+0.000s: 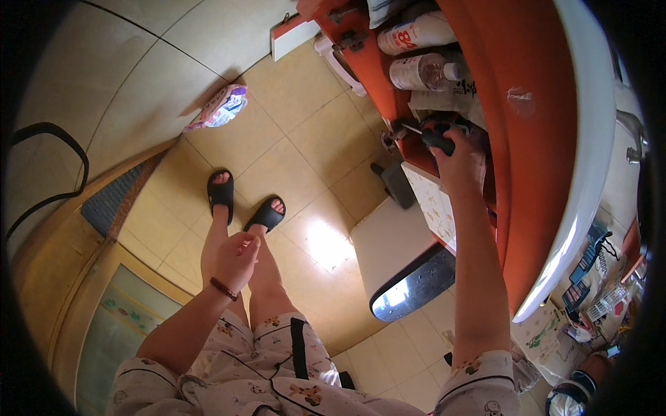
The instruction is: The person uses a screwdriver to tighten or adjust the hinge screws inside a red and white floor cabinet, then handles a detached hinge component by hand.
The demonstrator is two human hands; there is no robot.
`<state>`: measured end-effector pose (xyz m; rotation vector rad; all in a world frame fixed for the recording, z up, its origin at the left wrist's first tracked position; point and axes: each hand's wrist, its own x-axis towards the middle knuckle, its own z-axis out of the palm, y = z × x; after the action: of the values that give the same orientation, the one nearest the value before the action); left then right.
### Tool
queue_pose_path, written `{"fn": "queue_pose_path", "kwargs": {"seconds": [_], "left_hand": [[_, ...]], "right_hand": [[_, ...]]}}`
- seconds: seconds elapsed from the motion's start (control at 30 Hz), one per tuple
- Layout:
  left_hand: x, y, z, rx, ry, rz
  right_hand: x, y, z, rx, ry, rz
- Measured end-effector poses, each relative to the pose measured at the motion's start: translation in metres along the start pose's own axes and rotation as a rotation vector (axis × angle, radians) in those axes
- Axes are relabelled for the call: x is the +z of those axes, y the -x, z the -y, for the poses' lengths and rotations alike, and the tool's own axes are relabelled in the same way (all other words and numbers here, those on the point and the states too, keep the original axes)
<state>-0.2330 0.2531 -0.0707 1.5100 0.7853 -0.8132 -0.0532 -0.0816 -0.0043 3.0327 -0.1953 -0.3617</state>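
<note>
My right hand [456,161] reaches into the orange cabinet [517,173] and grips a screwdriver [437,139] by its dark handle. The shaft points left toward a metal hinge [390,139] on the cabinet's edge; whether the tip touches it I cannot tell. My left hand [237,258] is curled above my legs, a beaded bracelet on its wrist; what it holds, if anything, is hidden. Plastic bottles [421,72] lie on their sides inside the cabinet, beside the screwdriver. Below it a pale patterned panel [424,191] shows.
A white basin rim [596,173] tops the cabinet. A grey board with a mirror [409,288] is low beside me. A pink package [220,107] leans at the left wall. My sandalled feet [263,215] stand on tiles [291,166]; clutter [607,301] fills the lower right.
</note>
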Motion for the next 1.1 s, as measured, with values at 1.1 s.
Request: {"fn": "queue_pose_path", "kwargs": {"seconds": [1.1], "left_hand": [[0.015, -0.007, 0.016, -0.049, 0.021, 0.062]], "right_hand": [[-0.011, -0.022, 0.025, -0.148, 0.101, 0.04]]}}
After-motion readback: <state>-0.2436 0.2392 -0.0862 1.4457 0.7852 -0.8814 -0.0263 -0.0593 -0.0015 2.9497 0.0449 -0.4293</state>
